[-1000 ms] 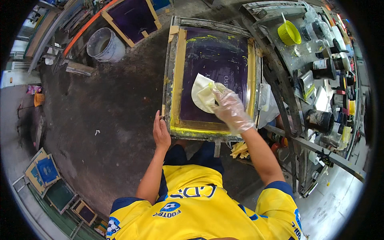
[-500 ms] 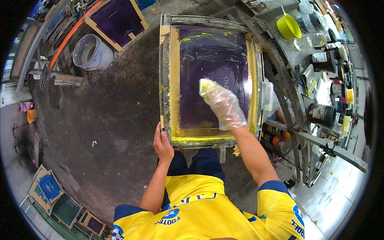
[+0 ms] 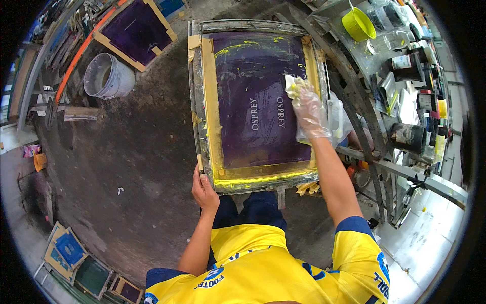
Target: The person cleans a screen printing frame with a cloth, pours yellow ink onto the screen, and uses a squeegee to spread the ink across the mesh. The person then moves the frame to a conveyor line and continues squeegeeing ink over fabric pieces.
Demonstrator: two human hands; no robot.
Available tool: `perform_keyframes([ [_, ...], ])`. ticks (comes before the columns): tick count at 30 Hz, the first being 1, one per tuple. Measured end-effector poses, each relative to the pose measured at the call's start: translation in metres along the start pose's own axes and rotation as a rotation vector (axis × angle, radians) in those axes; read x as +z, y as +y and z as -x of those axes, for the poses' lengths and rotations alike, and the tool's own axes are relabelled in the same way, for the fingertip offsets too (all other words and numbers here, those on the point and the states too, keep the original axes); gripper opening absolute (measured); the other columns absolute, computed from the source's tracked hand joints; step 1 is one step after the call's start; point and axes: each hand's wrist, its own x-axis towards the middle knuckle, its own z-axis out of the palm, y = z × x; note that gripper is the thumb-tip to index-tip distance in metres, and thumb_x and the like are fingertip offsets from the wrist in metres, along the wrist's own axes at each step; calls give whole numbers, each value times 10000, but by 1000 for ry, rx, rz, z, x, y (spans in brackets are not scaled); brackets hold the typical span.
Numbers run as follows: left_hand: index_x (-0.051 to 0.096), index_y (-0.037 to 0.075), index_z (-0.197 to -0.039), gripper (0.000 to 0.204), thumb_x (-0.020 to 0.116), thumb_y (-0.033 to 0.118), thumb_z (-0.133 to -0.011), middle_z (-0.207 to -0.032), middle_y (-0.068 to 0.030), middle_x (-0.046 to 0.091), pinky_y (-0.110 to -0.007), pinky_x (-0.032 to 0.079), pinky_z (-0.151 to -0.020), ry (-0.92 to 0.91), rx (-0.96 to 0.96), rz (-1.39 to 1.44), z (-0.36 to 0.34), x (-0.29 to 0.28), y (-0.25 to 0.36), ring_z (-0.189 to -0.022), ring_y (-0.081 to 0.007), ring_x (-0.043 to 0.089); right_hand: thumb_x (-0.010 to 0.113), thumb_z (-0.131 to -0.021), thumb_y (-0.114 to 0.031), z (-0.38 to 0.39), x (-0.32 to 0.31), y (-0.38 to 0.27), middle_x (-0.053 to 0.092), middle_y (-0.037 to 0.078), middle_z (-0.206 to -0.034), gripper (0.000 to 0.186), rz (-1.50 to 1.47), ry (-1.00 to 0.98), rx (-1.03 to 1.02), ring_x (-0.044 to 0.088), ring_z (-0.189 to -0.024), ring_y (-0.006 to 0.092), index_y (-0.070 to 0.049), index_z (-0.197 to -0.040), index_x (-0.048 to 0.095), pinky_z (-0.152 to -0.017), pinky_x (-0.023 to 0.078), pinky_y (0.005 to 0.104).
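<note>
A screen printing frame [image 3: 238,147] with dark purple mesh, tan tape borders and yellow ink smears stands in front of me. Two lines of pale lettering show in the middle of the mesh. My right hand [image 3: 309,110], in a clear plastic glove, presses a crumpled pale rag [image 3: 297,87] stained with yellow onto the mesh near its right side. My bare left hand [image 3: 204,191] grips the frame's lower left corner, fingers along its outer edge. Bright yellow ink lies thickest along the bottom tape.
On the right, a shelf holds a yellow-green tub [image 3: 358,24], a black jar [image 3: 407,138] and several other containers. A whitish bucket [image 3: 108,76] stands on the floor to the left, near another purple screen [image 3: 135,33]. More screens [image 3: 69,249] lean at the lower left.
My right hand has wiped the rag from the middle of the mesh to the right and slightly up, uncovering the lettering. My left hand keeps hold of the frame's corner.
</note>
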Motion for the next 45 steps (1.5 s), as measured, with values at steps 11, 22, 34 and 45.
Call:
perform_keyframes([
  [11,523,-33,-1352,452,424,286,-1047,-1101,-185,674,-365,493,-829,1,-58,-65,0,1,2,-968,-261,657,574,-835,-68,-27,-55,-51,645,66,-1146,409,293,107,-592,614,-1113,232,-157,-1234,593,-973,509,363],
  [22,528,-51,-1338,442,432,262,-1041,-1034,-185,686,-353,498,-763,14,-12,-36,0,0,6,-871,-239,654,590,-833,-109,-67,-19,-92,658,107,-1133,316,-256,286,-683,667,-984,283,-98,-1146,635,-935,531,388],
  [34,520,-59,-1339,476,429,309,-1050,-837,-93,626,-299,433,-651,-17,-46,39,-1,1,7,-722,-140,549,548,-905,10,-109,-86,-34,687,112,-1091,326,-1277,235,207,670,-950,199,1,-1227,597,-840,524,294],
  [45,517,-50,-1355,500,444,342,-1053,-643,-4,470,-280,313,-503,-1,-3,43,0,4,-8,-557,-82,415,669,-920,-109,10,-119,57,705,42,-1001,174,-1045,-90,371,647,-896,109,-29,-1073,691,-810,518,264],
])
